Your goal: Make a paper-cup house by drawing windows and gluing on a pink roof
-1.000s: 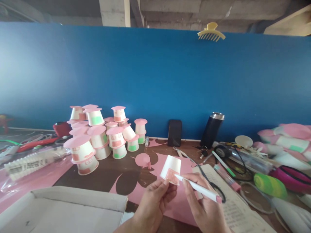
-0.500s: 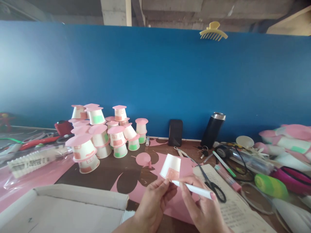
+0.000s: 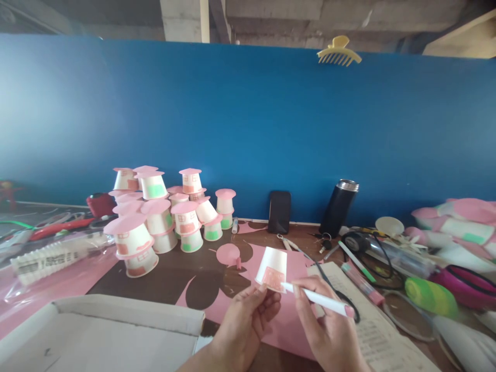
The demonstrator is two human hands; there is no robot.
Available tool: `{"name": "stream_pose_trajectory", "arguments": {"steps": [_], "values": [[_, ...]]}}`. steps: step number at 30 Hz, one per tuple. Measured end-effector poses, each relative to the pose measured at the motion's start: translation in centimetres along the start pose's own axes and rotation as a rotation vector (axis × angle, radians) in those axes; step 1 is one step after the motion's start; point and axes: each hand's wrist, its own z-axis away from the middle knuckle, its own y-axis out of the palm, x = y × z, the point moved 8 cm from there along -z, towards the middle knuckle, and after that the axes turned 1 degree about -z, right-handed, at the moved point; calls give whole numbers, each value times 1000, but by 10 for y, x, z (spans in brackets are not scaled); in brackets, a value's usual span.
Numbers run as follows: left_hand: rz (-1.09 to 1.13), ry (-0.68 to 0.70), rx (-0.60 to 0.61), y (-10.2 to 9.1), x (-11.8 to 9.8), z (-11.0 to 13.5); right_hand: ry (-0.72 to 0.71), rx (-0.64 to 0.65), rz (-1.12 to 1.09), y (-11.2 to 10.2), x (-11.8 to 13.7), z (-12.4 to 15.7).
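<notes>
A white paper cup (image 3: 273, 262), turned upside down and tilted, is pinched at its rim by my left hand (image 3: 248, 315). A reddish-pink coloured patch shows on the cup's side near the rim. My right hand (image 3: 329, 315) grips a white marker pen (image 3: 323, 299) with a pink end, its tip at the right edge of the patch. Beneath both hands lies cut pink paper (image 3: 284, 330). To the left stand several stacked cups (image 3: 186, 219) with pink paper tops and coloured doors and windows.
A white cardboard box (image 3: 127, 315) sits front left, with wrapped cups (image 3: 58, 256) behind it. Scissors (image 3: 353, 306) lie partly behind my right hand on a printed page (image 3: 372, 336). A black phone (image 3: 279, 212) and a black flask (image 3: 339, 209) stand by the blue partition (image 3: 248, 119).
My right hand and the marker have shifted slightly right, so more of the coloured patch shows. The left hand still holds the cup in nearly the same place.
</notes>
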Motion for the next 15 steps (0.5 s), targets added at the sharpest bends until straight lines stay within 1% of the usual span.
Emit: {"name": "stream_pose_trajectory", "arguments": {"steps": [2, 4, 7, 11, 15], "values": [[18, -19, -23, -2, 2, 0, 8, -55, 38, -6, -1, 0], [25, -40, -39, -4, 3, -1, 7, -66, 53, -8, 0, -1], [21, -66, -40, -4, 5, 0, 2, -55, 61, -6, 1, -2], [28, -66, -46, -4, 5, 0, -4, -36, 54, -2, 2, -2], [24, -64, -34, -3, 5, 0, -20, 32, -2, 5, 3, -1]]}}
